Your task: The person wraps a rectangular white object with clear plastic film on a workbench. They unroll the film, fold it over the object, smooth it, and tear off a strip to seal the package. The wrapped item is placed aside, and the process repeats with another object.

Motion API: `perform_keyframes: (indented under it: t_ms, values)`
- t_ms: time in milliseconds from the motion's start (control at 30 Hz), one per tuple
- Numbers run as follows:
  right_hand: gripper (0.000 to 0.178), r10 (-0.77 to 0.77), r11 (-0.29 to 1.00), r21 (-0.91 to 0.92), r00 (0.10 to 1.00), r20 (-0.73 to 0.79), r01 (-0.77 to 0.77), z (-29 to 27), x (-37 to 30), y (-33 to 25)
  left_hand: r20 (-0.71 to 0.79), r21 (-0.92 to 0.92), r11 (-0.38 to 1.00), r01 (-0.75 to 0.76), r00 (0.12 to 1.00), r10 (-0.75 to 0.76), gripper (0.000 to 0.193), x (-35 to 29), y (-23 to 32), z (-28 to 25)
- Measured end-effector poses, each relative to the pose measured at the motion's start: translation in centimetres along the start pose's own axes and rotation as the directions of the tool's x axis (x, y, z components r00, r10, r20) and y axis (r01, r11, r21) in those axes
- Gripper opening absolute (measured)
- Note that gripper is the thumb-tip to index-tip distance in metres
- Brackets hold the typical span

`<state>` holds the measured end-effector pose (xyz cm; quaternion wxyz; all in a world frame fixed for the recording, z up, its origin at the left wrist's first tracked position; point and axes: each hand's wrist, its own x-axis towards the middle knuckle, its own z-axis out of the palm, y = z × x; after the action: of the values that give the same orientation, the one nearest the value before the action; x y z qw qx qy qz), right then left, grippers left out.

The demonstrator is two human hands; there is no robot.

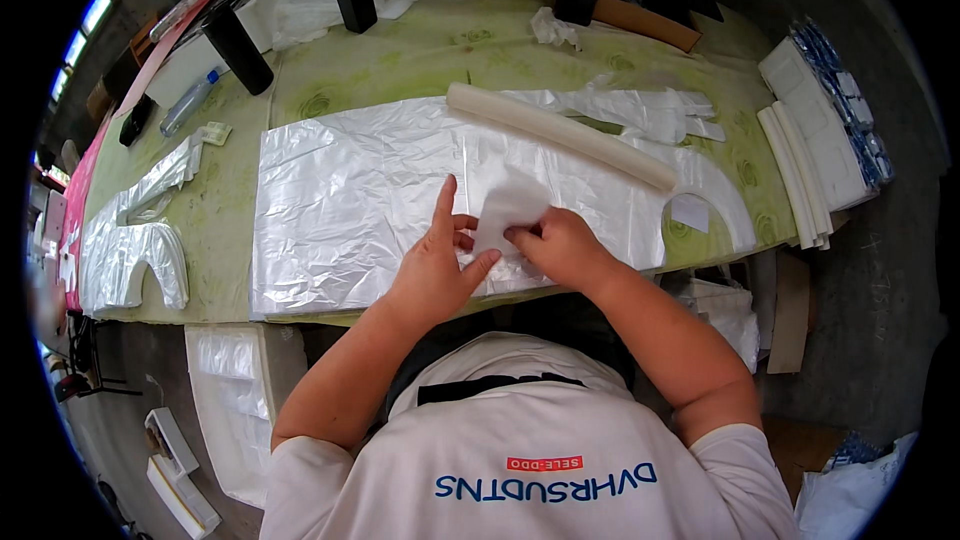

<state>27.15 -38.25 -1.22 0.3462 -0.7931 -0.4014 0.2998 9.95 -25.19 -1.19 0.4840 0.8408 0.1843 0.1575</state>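
My right hand (pixel 562 245) pinches a small, thin white sheet (pixel 511 202), thumb and fingers closed on its lower right edge. The sheet stands up a little from the table, slightly bent, and its exact kind is unclear. Beside its left edge is my left hand (pixel 440 262), with the index finger stretched away from me and the thumb apart, near the sheet's lower edge. Under both hands lies a large, wrinkled white plastic vest bag (pixel 345 210), its handles toward the right. A long off-white roll (pixel 560 135) rests slantwise across the bag.
A smaller folded vest bag (pixel 105 265) lies at the left. Farther back are a black cylinder (pixel 238 50), a clear bottle (pixel 190 103) and a black box-shaped object (pixel 354 2). White rolls (pixel 795 175) and a stack of blue-and-white packs (pixel 835 110) sit along the right edge.
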Motion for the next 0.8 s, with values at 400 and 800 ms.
perform_keyframes:
  t_ms: [400,800]
  values:
    - [0.040,0.116,0.963,-0.246,0.993,0.022,-0.107,-0.1,2.4,-2.1,0.122,0.575,0.737,-0.355,0.928,0.351,0.087,1.9,-0.4,1.3]
    - [0.049,0.134,0.985,0.103,0.989,0.068,-0.141,-1.6,-6.1,-2.0,0.421,0.560,0.712,-0.424,0.886,0.196,0.088,-1.2,0.5,1.7]
